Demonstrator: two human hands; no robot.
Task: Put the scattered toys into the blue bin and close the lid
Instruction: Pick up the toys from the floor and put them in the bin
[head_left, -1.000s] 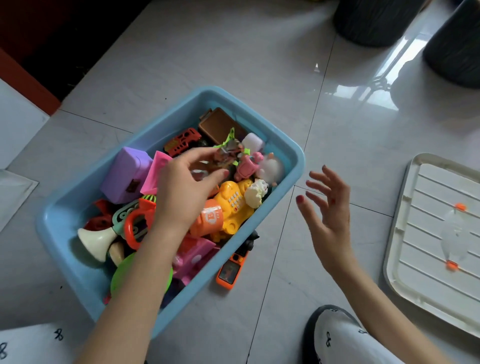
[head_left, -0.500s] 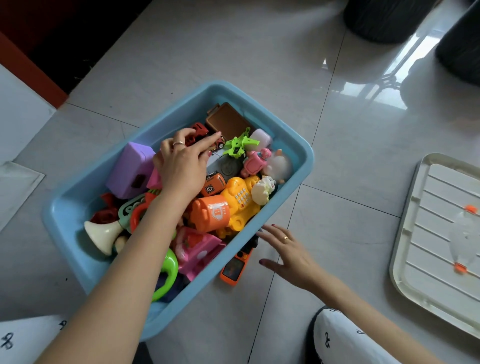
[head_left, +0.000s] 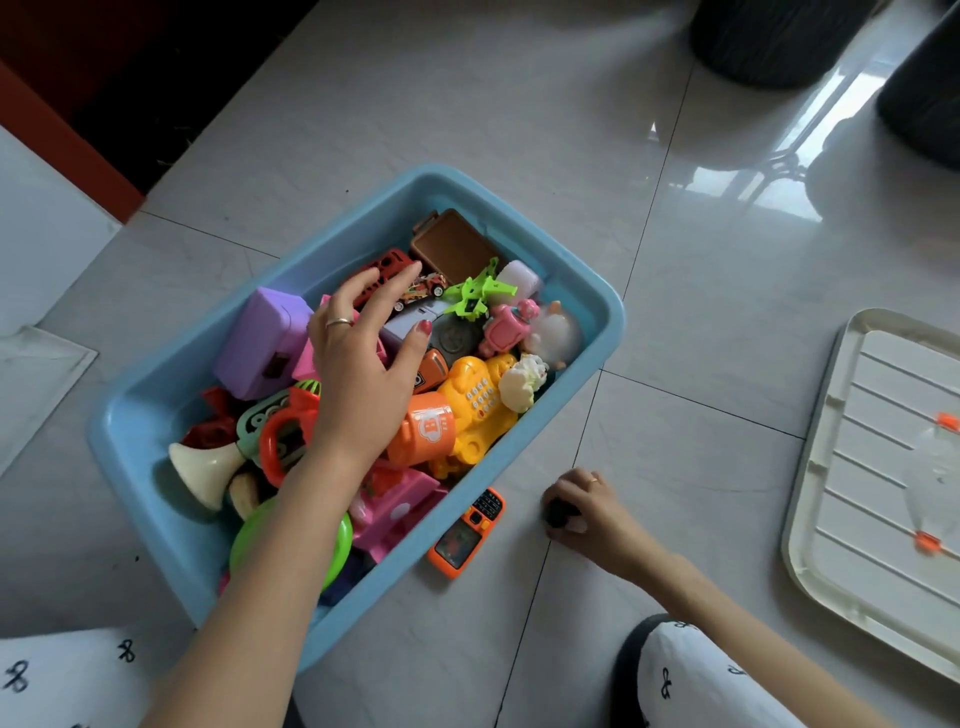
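The blue plastic bin (head_left: 597, 332), heaped with toys, sits open on the grey tiled floor (head_left: 675, 260). Over the heap the left hand (head_left: 358, 374) spreads its fingers, grip apart. On the floor beside the bin's near edge, by an orange toy phone (head_left: 465, 532), the right hand (head_left: 587, 512) has its grip clamped on a small dark toy (head_left: 558, 512). The white ribbed lid (head_left: 883, 467) lies well apart.

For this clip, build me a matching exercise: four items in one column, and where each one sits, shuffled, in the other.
Items:
1. orange toy phone
2. lid
3. purple box
4. small dark toy

Places:
a. in the right hand
b. inside the blue bin
c. on the floor against the bin's near wall
d. on the floor at far right, apart from the bin

Pairs: 1-c, 2-d, 3-b, 4-a
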